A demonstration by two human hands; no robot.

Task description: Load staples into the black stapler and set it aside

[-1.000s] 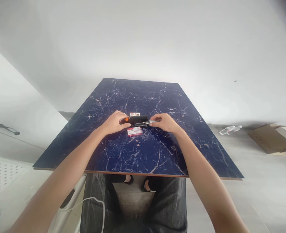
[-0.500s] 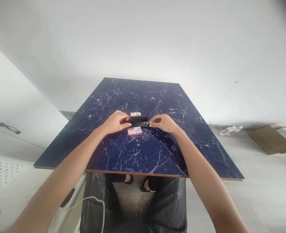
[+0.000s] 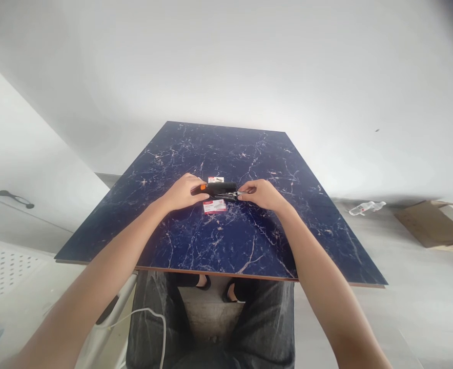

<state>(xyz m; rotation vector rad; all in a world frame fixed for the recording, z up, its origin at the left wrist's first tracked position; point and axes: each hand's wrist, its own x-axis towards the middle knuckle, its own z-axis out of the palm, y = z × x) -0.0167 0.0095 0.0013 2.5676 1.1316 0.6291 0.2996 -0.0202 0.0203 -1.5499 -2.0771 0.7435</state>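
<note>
A black stapler with an orange patch [image 3: 226, 188] lies crosswise above the dark table, its upper arm raised from the metal lower part. My left hand [image 3: 185, 192] is closed around its left end, thumb in front and fingers behind. At the right end, the thumb and fingertips of my right hand [image 3: 261, 193] pinch a small silvery metal piece [image 3: 242, 192]; whether it belongs to the stapler I cannot tell. A small red-and-white box [image 3: 213, 206] lies just in front of the stapler. Behind it, another red-and-white box [image 3: 215, 179] shows in part.
The dark blue marble-patterned tabletop [image 3: 226, 241] has its far edge by a pale wall. On the floor to the right are a clear plastic bottle [image 3: 367, 207] and a cardboard box [image 3: 434, 223]. At lower left are a white perforated basket [image 3: 9, 271] and a white cable [image 3: 149, 310].
The view has shifted slightly. Both hands keep the same grip, and the stapler stays almost in place between them.
</note>
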